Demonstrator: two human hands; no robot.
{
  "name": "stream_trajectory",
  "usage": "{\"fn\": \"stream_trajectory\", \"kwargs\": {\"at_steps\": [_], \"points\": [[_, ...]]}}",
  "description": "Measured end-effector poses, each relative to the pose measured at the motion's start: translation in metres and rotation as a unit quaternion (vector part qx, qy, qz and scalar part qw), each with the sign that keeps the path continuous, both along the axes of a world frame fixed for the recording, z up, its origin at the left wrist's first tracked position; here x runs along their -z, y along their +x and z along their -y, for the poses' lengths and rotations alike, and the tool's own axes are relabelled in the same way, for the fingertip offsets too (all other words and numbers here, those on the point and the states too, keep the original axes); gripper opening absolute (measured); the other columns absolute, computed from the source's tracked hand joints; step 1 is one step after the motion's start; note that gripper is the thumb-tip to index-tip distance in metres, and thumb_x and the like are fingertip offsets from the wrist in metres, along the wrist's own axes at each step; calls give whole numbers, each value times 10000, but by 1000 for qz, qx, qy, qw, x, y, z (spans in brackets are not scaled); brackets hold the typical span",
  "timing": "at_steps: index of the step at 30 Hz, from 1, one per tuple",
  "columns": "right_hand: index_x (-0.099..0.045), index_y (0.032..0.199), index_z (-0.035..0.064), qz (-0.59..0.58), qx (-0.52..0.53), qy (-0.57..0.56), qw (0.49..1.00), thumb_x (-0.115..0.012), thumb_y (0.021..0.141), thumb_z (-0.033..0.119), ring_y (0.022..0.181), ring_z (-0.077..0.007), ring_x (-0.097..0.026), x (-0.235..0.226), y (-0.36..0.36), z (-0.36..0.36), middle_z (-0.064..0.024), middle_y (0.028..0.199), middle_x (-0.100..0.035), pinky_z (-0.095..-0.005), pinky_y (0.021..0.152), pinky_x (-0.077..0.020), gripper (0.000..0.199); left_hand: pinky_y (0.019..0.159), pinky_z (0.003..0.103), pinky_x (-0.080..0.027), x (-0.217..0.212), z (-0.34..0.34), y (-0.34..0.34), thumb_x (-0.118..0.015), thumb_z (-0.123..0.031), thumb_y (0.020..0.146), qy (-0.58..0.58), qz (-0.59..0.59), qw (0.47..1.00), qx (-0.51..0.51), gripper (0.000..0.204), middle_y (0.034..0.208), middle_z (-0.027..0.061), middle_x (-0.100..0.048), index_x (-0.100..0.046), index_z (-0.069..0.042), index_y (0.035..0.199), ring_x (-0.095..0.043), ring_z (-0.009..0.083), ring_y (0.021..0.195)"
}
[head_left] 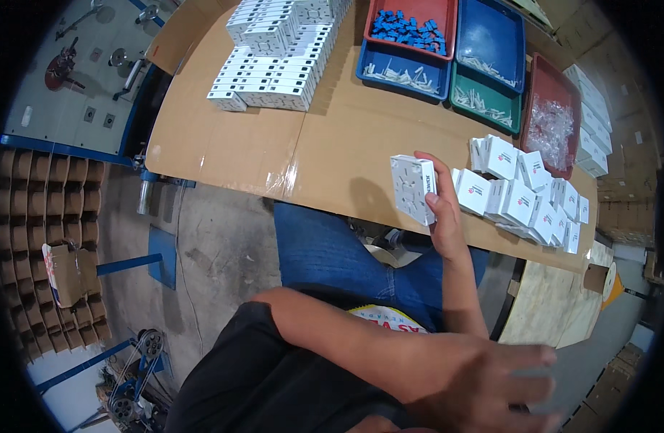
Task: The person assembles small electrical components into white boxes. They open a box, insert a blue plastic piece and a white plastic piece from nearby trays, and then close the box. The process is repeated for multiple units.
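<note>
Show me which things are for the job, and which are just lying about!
Seem to be for the job:
flat white cardboard box, held in the right hand
jumbled pile of small white boxes
neat stack of white boxes
small blue pieces in a red plastic tray

Probably just lying about:
brown grid of open compartments
flat blue floor plate
dark round pulley wheel

A brown cardboard-topped table point(267, 151) carries stacked white boxes point(274, 72) at eleven o'clock, coloured plastic trays point(488, 29) at one, and piled small white cartons point(520, 200) at three.
</note>
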State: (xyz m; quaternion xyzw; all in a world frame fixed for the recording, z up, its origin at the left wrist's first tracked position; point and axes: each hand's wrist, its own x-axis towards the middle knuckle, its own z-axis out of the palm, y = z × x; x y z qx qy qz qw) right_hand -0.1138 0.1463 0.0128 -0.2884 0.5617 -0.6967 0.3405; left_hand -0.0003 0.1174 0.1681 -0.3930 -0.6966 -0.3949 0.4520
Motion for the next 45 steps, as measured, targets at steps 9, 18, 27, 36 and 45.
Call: {"fn": "stream_trajectory", "kwargs": {"at_steps": [9, 18, 27, 36, 45], "points": [[-436, 1497, 37, 2, 1, 13, 1000, -379, 1096, 442, 1296, -183, -486, -1, -4, -2, -118, 1408, -518, -327, 1103, -363, 573, 796, 395, -562, 25, 6, 3, -558, -145, 1003, 161, -58, 984, -50, 297, 1382, -42, -639, -718, -193, 1248, -577, 225, 889], [-419, 1519, 32, -52, 21, -11, 998, -485, 1080, 331, 1305, -224, -504, -15, 4, -3, -136, 1417, -524, -362, 1127, -369, 535, 1086, 427, -432, 120, 71, 1, -659, -169, 960, 345, 330, 838, -265, 504, 1369, 178, -518, -481, -33, 1412, -526, 307, 1266], [-284, 1613, 19, -255, -49, 50, 964, -548, 1052, 282, 1509, -395, -337, -9, 5, -3, -250, 1637, -322, -442, 1217, -284, 673, 1084, 371, -437, 158, 86, -4, -671, -256, 1006, 482, 477, 733, -54, 816, 1523, 158, -434, -204, -78, 1650, -517, 233, 1308], [-200, 1627, -18, -356, -78, 68, 929, -513, 1062, 271, 1513, -441, -301, -11, 2, -6, -277, 1662, -241, -451, 1226, -270, 708, 1048, 343, -468, 153, 92, 2, -701, -165, 979, 462, 470, 751, -12, 809, 1530, 102, -461, -248, -82, 1644, -526, 188, 1278], [-222, 1612, -40, -355, -85, 92, 926, -506, 1055, 200, 1441, -455, -400, -12, 6, -10, -301, 1613, -324, -464, 1190, -324, 670, 1045, 322, -466, 168, 98, 3, -705, -106, 972, 493, 487, 720, 8, 689, 1445, 66, -533, -389, -35, 1580, -561, 149, 1209]]}}
